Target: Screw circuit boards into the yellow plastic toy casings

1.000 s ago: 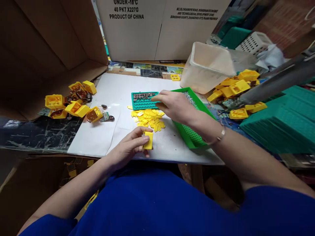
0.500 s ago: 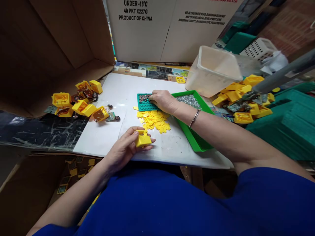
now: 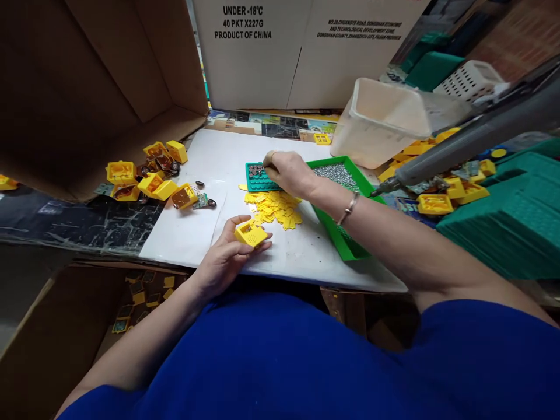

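Observation:
My left hand [image 3: 227, 251] is closed around a small yellow plastic case [image 3: 251, 233] with a patch of small holes in its face and an open compartment at the top. Over the right part of a teal ridged tray [image 3: 258, 185] is my right hand [image 3: 291, 172], its fingers bent down and pinched together. What they hold, if anything, is hidden. Small dark round pieces [image 3: 255, 170] fill the tray's left rows. Just below the tray lies a heap of flat yellow plastic pieces [image 3: 275, 209].
A green tray [image 3: 328, 227] holds many small metal screws [image 3: 336, 175]. A grey powered screwdriver [image 3: 459, 151] slants in from the right. Yellow cases with wires [image 3: 155, 186] lie at the left, beside a cardboard box [image 3: 170, 58]. A clear plastic bin [image 3: 380, 128] stands behind.
The yellow case has turned in my left hand, bringing its holed face up. My right hand has stayed at the teal tray, its wrist raised a little. The view has shifted slightly.

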Motion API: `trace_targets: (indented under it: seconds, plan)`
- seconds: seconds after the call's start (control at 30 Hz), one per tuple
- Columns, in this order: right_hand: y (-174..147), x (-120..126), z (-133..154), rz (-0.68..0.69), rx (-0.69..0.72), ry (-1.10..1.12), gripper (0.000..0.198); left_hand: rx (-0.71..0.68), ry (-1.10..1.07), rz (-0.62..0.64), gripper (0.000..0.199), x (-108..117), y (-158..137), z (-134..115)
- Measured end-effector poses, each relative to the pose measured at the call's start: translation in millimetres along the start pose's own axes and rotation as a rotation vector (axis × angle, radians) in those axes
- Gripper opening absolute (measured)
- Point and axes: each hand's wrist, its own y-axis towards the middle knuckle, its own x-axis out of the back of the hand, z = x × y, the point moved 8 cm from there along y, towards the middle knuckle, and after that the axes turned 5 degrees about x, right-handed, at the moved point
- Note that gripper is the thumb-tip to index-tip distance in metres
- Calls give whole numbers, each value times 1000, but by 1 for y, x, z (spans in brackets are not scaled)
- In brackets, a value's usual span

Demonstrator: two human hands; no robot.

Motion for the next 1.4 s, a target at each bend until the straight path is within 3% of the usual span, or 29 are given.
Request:
trace_targets:
  seconds: [0.13,0.23,0.43,0.63,0.97,1.1,1.27,1.4]
  plan:
    - [-44,13,32,-288,28,809,13,-73,17,-41,63,-5,4,2]
    - [-79,0,54,-388,10,1020,14,-135,27,-59,62,-12,7,2]
    - [-109,-15,62,-513,45,830,8,-114,0,6,52,-25,7,8]
    - [-113,-14,58,-480,175,931,5,-97,-44,63,50,-28,5,10]
    - [-118,-26,39,-518,-133,1216,15,-115,-71,73,60,-23,8,12]
    - [-120,-21,43,-493,-146,1148,14,-163,-15,83,60,-19,10,11]
    - [-123,-10,59,-499,-15,849,4,-220,106,107,61,-17,12,12]
    - [-122,-8,57,-482,-13,857,2,-246,122,111,60,-15,13,11]
